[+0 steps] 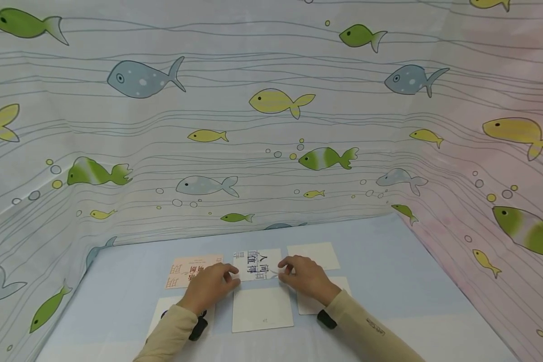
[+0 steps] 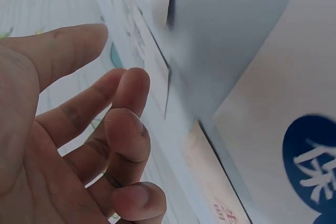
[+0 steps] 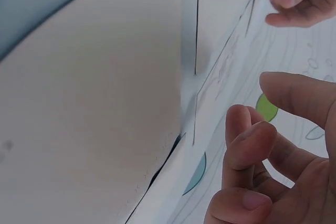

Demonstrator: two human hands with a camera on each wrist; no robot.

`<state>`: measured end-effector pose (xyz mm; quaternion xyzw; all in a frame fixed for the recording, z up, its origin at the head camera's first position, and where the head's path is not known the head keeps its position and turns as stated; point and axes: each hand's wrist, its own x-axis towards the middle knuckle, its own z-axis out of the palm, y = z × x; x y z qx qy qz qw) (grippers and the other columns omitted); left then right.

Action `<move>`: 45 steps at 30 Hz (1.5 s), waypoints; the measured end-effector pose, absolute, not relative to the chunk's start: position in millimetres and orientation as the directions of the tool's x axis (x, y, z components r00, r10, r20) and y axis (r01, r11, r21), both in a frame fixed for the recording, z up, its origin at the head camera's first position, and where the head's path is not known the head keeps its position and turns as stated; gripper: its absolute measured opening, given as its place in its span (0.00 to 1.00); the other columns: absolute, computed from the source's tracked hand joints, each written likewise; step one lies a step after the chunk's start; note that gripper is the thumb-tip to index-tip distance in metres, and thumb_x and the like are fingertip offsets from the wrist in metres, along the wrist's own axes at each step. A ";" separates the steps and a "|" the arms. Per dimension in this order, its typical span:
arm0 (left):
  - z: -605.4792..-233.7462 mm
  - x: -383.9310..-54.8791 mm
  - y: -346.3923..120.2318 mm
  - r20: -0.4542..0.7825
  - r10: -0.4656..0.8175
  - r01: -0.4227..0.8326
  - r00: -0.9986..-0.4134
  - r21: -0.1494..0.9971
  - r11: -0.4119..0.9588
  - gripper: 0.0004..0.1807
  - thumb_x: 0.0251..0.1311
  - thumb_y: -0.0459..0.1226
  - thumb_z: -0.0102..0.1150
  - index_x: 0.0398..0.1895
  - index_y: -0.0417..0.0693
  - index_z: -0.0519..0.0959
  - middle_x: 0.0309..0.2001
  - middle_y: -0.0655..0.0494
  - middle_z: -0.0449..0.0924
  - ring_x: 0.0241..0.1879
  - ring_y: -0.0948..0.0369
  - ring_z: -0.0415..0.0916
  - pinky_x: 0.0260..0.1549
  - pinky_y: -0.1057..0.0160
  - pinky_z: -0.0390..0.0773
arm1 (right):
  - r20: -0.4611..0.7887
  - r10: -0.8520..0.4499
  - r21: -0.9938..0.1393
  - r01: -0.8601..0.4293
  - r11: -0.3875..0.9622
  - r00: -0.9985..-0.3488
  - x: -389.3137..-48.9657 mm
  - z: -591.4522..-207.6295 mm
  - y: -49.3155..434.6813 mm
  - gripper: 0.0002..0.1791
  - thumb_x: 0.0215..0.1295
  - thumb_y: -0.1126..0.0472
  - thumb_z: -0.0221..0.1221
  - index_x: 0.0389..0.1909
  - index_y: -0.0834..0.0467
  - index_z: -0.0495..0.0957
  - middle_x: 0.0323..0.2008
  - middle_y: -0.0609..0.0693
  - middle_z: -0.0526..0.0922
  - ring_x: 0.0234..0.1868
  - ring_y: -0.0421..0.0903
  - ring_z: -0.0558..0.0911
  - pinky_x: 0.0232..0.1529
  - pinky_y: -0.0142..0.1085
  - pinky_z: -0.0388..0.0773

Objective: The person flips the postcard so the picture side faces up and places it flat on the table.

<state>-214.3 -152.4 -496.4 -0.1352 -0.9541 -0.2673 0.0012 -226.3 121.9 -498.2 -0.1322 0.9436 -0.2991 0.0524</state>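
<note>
Around the middle card of the back row, a white one with dark blue characters [image 1: 258,264], both hands hover. By its left edge is my left hand [image 1: 212,286], its fingers loosely bent and its thumb apart from them. On the other side my right hand [image 1: 309,276] has its fingers bent the same way. In both wrist views a gap shows between thumb and fingers, and neither hand holds anything. An orange-pink printed card [image 1: 178,271] lies partly behind the left hand. A blank white card [image 1: 314,255] lies beyond the right hand.
The front row has a blank card [image 1: 262,309] in the middle, another white card [image 1: 307,306] partly under the right arm, and a card with a dark blue emblem [image 2: 315,161] under the left wrist. Fish-patterned cloth [image 1: 271,136] encloses the pale blue table [image 1: 389,286].
</note>
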 end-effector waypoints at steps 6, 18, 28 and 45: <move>-498.2 -199.8 -149.0 0.104 0.279 0.297 -0.954 0.432 0.852 0.17 0.55 0.49 0.74 0.45 0.54 0.86 0.30 0.68 0.75 0.27 0.69 0.69 0.27 0.66 0.71 | -0.006 -0.296 -0.580 -0.238 0.779 -0.955 -221.1 -496.6 129.0 0.16 0.65 0.53 0.66 0.53 0.51 0.83 0.33 0.38 0.78 0.33 0.41 0.74 0.33 0.37 0.72; -495.2 -178.7 -147.7 0.141 0.336 0.364 -0.931 0.351 0.863 0.24 0.49 0.53 0.77 0.46 0.51 0.86 0.32 0.64 0.75 0.25 0.68 0.67 0.23 0.66 0.69 | -0.006 -0.354 -0.549 -0.293 0.783 -0.935 -211.4 -501.1 139.0 0.19 0.65 0.51 0.66 0.55 0.51 0.82 0.33 0.36 0.78 0.29 0.38 0.73 0.31 0.36 0.71; -497.5 -175.8 -146.8 -0.001 0.318 0.294 -0.948 0.374 0.879 0.34 0.45 0.55 0.79 0.53 0.45 0.84 0.34 0.61 0.73 0.26 0.63 0.67 0.26 0.61 0.70 | -0.054 -0.373 -0.483 -0.303 0.821 -0.926 -196.8 -498.5 138.1 0.26 0.59 0.46 0.71 0.56 0.53 0.82 0.35 0.38 0.77 0.32 0.38 0.72 0.35 0.37 0.71; -506.0 -177.9 -150.9 0.020 0.326 0.305 -0.945 0.412 0.859 0.33 0.40 0.55 0.82 0.47 0.51 0.79 0.33 0.63 0.72 0.25 0.64 0.66 0.25 0.63 0.69 | -0.036 -0.410 -0.463 -0.348 0.815 -0.912 -193.0 -502.2 136.2 0.26 0.55 0.48 0.73 0.51 0.56 0.83 0.30 0.38 0.73 0.28 0.37 0.69 0.29 0.33 0.68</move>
